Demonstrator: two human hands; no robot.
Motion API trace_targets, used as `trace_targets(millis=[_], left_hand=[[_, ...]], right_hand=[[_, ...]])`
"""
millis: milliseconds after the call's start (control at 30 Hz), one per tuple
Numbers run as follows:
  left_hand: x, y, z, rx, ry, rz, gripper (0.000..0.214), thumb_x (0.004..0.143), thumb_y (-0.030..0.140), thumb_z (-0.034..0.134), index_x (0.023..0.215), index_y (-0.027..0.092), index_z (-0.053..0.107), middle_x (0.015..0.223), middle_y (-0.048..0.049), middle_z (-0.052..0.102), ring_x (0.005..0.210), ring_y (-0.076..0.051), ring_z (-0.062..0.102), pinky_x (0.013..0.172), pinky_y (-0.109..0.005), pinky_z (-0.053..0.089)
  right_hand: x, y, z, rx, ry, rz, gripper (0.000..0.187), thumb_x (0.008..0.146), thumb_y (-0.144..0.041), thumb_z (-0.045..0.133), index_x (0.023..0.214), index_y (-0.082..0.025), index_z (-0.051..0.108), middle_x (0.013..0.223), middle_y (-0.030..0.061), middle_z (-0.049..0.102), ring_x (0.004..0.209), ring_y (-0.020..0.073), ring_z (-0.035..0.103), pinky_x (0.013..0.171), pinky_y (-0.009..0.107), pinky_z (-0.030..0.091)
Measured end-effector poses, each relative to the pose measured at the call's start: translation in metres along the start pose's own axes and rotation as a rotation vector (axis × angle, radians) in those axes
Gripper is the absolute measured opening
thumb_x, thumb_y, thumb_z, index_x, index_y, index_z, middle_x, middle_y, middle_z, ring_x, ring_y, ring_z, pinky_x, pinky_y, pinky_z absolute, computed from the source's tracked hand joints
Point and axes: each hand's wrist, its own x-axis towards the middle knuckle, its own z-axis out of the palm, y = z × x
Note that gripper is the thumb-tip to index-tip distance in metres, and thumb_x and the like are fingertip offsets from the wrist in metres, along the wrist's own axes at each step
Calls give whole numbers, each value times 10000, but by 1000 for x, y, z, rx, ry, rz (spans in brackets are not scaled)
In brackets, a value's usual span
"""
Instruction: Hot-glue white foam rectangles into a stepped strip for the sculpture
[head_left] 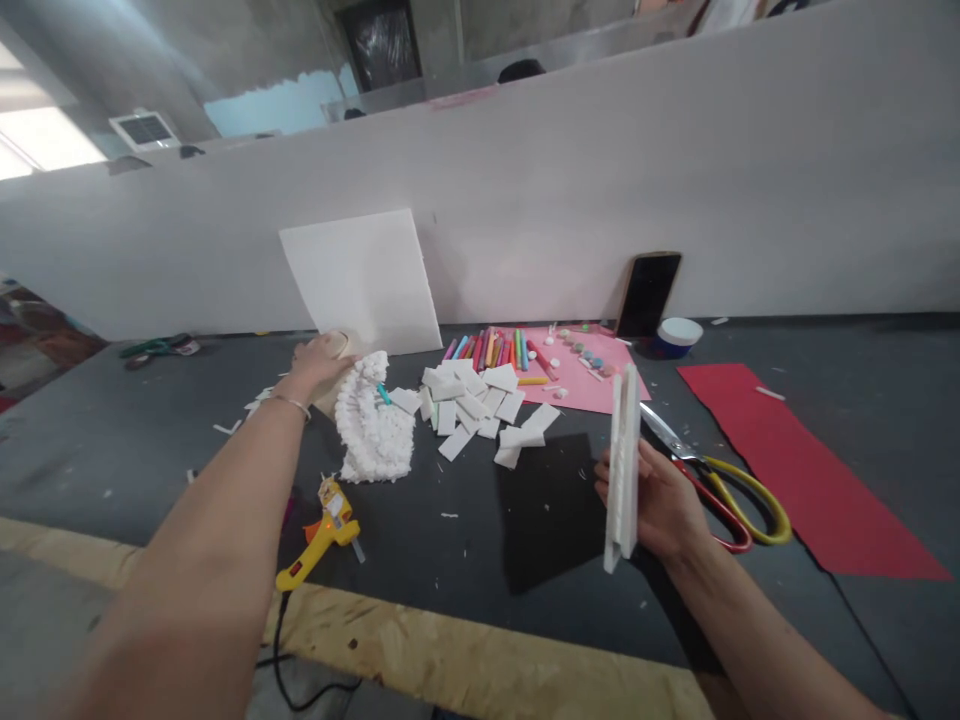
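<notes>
My left hand (319,362) reaches to the far left, its fingers closed about a beige round thing (340,344), maybe a roll of tape; part of it is hidden. Right beside it lies a fluffy white piece (375,430) with a small teal bit on it. In my right hand (671,500), a white foam board piece (622,470) stands nearly edge-on, made of layers with a gap between them. A heap of cut white foam rectangles (469,400) lies between the hands. Large scissors (720,480) with red and yellow handles rest just right of my right hand.
A yellow glue gun (322,540) lies near the front edge, its cord hanging down. A white board (367,280) and a phone (649,295) lean on the partition. Crayons (495,349), pink paper (600,395), a white-lidded tub (679,337) and red paper (810,470) occupy the table.
</notes>
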Motion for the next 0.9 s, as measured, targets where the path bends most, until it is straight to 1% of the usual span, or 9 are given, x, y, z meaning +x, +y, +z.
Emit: trace_targets(millis=[133,300,400,533,600,700,800,833,900], left_hand=[[-3,0,3,-90,-21,-118,684,784,424,687,1338,102,448,1344,-201,468,1187,-343,528,956,-421,457],[-13,3,-14,-190,132,-229,596,881,445,605,1317,97,396,1355,-143,368,1168,-283,495,1027,-423,421],[-17,6,-46,-196,301,-238,616,921,425,577,1372,123,286,1406,-120,304,1257,-270,404,1099,-432,353],[-43,18,-107,-222,610,85,724,867,619,547,1362,134,338,1325,-45,391,1275,-294,391,1070,-489,340],[-73,30,-130,-288,516,270,848,784,728,511,1405,175,343,1253,-8,467,1176,-258,487,987,-476,391],[-133,58,-135,-468,150,426,922,683,748,597,1416,229,391,1207,-11,564,984,-192,578,842,-384,493],[-197,90,-100,-527,-210,532,745,677,591,718,1332,308,505,1160,-4,626,894,-196,628,759,-321,543],[-215,100,-82,-538,-283,590,679,687,530,731,1304,328,534,1188,-8,622,960,-226,637,811,-342,551],[-245,119,-46,-559,-298,698,588,688,423,742,1246,333,579,1251,-25,602,1125,-272,601,962,-400,515]], right_hand=[[2,1,0,27,10,-10,241,673,-323,814,593,-216,613,609,-17,658,504,129,573,456,239,513],[4,-1,-4,4,-44,-21,195,715,-347,792,683,-219,648,573,-43,616,489,126,560,471,251,513],[5,-4,-6,78,-98,-51,158,708,-315,792,732,-221,667,585,-49,605,492,115,551,448,232,481],[6,-6,-9,129,-96,-49,142,722,-318,772,772,-216,686,621,-34,627,533,116,583,494,221,502],[7,-6,-10,115,-92,-43,139,735,-328,754,789,-214,696,641,-21,644,542,127,595,515,238,517],[7,-6,-12,101,-100,-59,143,743,-336,740,803,-211,704,662,-6,661,551,139,606,529,255,523],[7,-9,-15,104,-109,-96,143,727,-330,749,797,-217,698,649,-15,657,547,137,607,518,251,514],[7,-10,-16,105,-109,-105,145,722,-329,751,797,-218,695,644,-17,655,544,137,606,508,247,508],[6,-13,-18,104,-113,-118,147,728,-339,743,800,-222,689,635,-18,653,533,135,599,486,242,497]])
